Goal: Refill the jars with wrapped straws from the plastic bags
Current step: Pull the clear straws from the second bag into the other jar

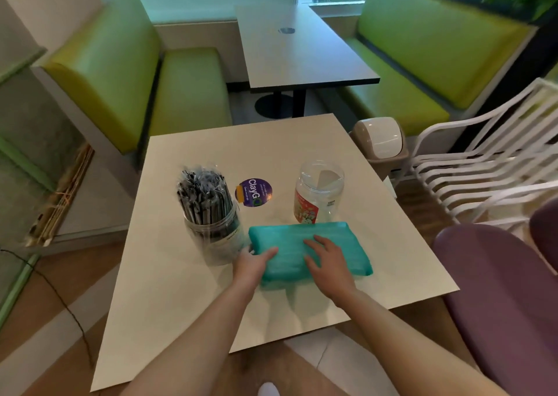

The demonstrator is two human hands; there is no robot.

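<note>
One jar (pixel 211 223) on my left is already standing packed with grey wrapped straws (pixel 203 196), so I am judging that half of the job finished. My left hand (pixel 252 264) is gripping the near-left end of the teal plastic bag (pixel 308 250), thumb curled over the top. My right hand (pixel 327 258) is resting flat on it, fingers relaxed. The bag is lying plump and seemingly unopened on the table (pixel 181 305). Beyond it, the clear jar (pixel 318 193) is still waiting empty.
</note>
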